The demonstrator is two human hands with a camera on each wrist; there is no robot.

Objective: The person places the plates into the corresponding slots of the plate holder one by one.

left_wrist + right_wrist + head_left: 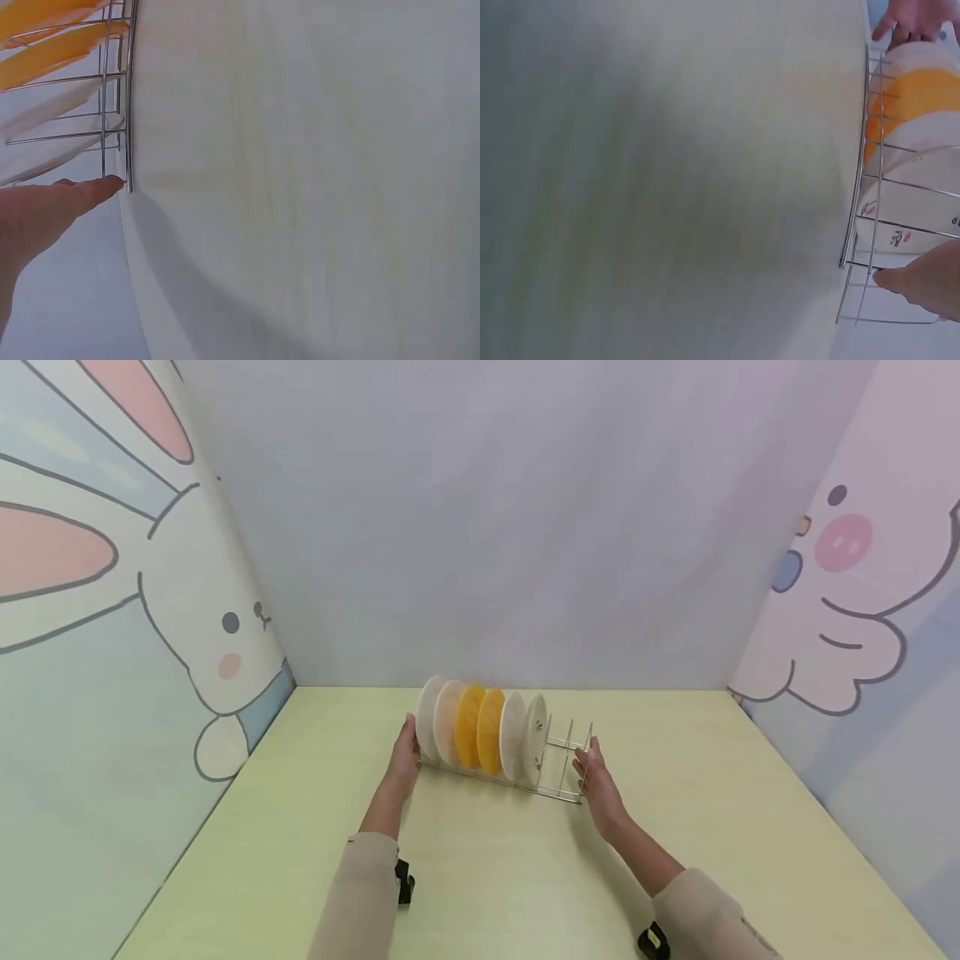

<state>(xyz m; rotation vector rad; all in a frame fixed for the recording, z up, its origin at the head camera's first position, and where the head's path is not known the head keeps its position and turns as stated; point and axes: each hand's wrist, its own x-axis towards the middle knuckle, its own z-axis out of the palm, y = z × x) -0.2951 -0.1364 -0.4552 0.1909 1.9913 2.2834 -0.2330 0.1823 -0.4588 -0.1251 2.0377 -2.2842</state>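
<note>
A wire plate rack [558, 793] stands on the table, holding several upright plates toward its left end. They include a white plate [427, 718], yellow plates [491, 731] and a pale plate with a small printed pattern [534, 739]. At the rack's left end is my left hand [403, 756], its fingers fairly straight beside the outermost plate; one fingertip touches the rack's corner in the left wrist view. My right hand [602, 789] holds the right end, fingertips reaching past the end wire. Part of its grip is hidden.
The pale yellow-green table [480, 877] extends around the rack. A plain grey-white wall [480, 527] stands behind, with cartoon-printed panels [225, 677] at left and right. Slots at the rack's right end hold no plates.
</note>
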